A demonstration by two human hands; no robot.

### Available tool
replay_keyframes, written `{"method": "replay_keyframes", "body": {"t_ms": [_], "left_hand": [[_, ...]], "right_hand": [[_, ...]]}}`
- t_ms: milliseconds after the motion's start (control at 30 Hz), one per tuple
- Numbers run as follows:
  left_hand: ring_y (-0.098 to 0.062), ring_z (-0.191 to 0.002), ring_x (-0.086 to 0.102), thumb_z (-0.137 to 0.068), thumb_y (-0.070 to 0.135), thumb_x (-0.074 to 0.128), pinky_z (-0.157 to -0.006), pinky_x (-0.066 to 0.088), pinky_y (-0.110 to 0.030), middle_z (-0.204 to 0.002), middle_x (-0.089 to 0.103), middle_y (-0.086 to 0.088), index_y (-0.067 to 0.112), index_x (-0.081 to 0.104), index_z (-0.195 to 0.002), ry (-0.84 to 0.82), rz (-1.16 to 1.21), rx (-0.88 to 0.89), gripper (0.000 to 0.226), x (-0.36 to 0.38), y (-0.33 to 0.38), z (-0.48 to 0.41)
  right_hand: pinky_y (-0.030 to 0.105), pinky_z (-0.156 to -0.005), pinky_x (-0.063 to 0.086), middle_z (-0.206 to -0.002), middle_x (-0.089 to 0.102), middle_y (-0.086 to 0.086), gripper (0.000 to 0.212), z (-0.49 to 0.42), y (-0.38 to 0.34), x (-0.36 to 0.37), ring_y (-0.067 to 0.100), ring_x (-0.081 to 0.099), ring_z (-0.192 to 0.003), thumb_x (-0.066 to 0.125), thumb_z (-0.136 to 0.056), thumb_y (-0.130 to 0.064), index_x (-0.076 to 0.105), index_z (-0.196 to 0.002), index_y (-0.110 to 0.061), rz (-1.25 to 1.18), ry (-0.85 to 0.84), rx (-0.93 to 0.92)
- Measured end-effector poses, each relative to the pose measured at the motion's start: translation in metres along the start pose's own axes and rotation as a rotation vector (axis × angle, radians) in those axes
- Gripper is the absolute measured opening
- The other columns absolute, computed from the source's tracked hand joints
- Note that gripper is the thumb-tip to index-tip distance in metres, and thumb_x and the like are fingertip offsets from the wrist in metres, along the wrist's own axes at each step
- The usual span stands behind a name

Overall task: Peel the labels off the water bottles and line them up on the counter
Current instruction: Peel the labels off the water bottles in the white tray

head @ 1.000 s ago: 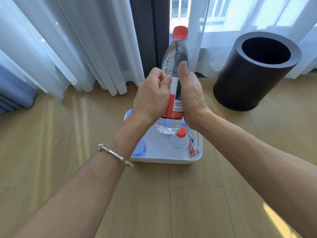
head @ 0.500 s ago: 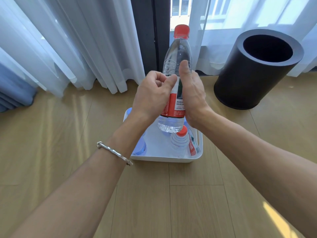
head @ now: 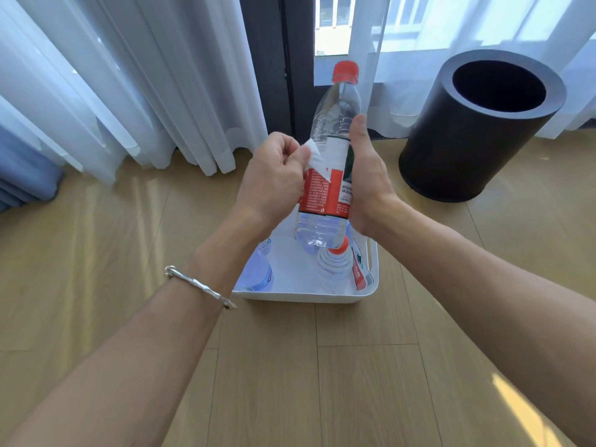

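Observation:
A clear water bottle with a red cap stands upright in the air above a white bin. My right hand grips its right side, thumb pointing up along the plastic. Its red label is partly lifted: my left hand pinches a torn corner whose white underside shows at the bottle's left. Inside the bin stands another red-capped bottle with a red label, and a bottle with a blue label sits at the left, partly hidden by my left wrist.
A black cylindrical waste bin stands open on the wooden floor to the right. White curtains hang behind, with a dark window frame between them. Bare wooden floor lies in front of the white bin.
My left hand has pulled a corner of the label away from the bottle, exposing its white underside. The bottle has stayed in my right hand at about the same height.

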State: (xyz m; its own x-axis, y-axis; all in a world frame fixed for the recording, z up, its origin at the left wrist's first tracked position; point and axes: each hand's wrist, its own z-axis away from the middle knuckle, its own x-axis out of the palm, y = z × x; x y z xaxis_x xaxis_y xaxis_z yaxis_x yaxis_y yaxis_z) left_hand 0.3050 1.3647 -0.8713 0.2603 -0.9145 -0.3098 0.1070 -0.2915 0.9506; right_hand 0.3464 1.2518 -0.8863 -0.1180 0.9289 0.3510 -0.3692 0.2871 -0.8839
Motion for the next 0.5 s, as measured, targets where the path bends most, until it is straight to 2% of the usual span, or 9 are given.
{"method": "replay_keyframes", "body": {"t_ms": [167,233,300,400,500], "left_hand": [[-0.016,-0.081,0.065,-0.099,0.031,0.048,-0.08,0.058,-0.048,-0.088,0.065,-0.007,0.016,0.05,-0.085,-0.022,0.098,-0.088,0.021,0.004,-0.001,0.002],[-0.019,-0.085,0.065,-0.099,0.042,0.043,-0.086,0.056,-0.045,-0.093,0.066,-0.013,0.016,0.052,-0.084,-0.054,0.162,-0.1,0.032,0.007,-0.002,0.002],[-0.021,-0.082,0.064,-0.098,0.049,0.039,-0.084,0.055,-0.039,-0.087,0.065,-0.013,0.015,0.052,-0.078,-0.07,0.225,-0.099,0.041,0.009,-0.002,0.004],[-0.011,-0.069,0.063,-0.092,0.042,0.057,-0.071,0.053,-0.028,-0.076,0.065,0.002,0.016,0.056,-0.08,-0.044,0.17,-0.056,0.029,0.014,-0.003,0.006],[-0.01,-0.069,0.063,-0.087,0.028,0.068,-0.067,0.052,-0.024,-0.077,0.065,0.002,0.021,0.055,-0.077,0.041,0.09,-0.023,0.018,0.016,-0.005,0.007]], "right_hand": [[0.049,-0.085,0.055,-0.087,0.067,0.014,0.053,-0.001,0.0,-0.003,0.027,0.065,-0.074,0.038,-0.096,-0.056,0.064,-0.096,-0.011,0.006,0.039,-0.005],[0.049,-0.086,0.054,-0.093,0.067,0.016,0.054,-0.003,-0.001,-0.003,0.03,0.065,-0.081,0.037,-0.097,-0.056,0.064,-0.104,-0.01,0.021,0.064,-0.037],[0.047,-0.085,0.057,-0.096,0.07,0.015,0.053,-0.004,-0.002,-0.003,0.03,0.068,-0.084,0.038,-0.097,-0.055,0.063,-0.108,-0.01,0.02,0.083,-0.062],[0.046,-0.081,0.058,-0.09,0.071,0.014,0.052,-0.003,-0.001,0.0,0.028,0.07,-0.079,0.04,-0.097,-0.053,0.063,-0.106,-0.008,0.043,0.106,-0.092],[0.053,-0.085,0.056,-0.107,0.068,0.023,0.056,-0.002,0.002,0.004,0.038,0.069,-0.096,0.045,-0.095,-0.055,0.059,-0.117,-0.005,0.064,0.136,-0.113]]}}
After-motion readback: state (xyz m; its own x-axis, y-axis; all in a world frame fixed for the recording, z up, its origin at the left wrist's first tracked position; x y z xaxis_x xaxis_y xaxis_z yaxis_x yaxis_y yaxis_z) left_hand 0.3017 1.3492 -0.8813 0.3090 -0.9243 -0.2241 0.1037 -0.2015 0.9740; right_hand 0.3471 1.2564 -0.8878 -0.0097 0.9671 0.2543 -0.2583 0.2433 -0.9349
